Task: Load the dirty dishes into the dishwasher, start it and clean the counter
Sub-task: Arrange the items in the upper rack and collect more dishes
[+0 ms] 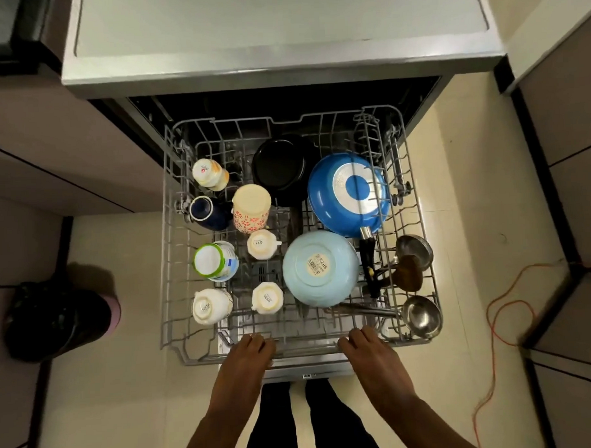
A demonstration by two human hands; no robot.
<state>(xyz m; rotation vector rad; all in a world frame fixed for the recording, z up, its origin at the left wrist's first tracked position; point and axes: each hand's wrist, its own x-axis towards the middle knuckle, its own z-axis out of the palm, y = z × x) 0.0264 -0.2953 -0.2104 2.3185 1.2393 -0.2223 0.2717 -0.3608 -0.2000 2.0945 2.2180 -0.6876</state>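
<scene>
The upper rack of the dishwasher is seen pulled out, w/ both hands set on its near edge. The left hand lies on the near rail left of centre, the right hand right of centre; fingers of both are curled over the rail (whether they close fully under it cannot be told). Cups are stood upside down along the left side: a white cup at the near-left corner, a green-rimmed cup behind it. A pale blue bowl is inverted near the rack's middle, a blue pan tilted behind it toward the far-right corner. A steel ladle lies at the near-right corner.
</scene>
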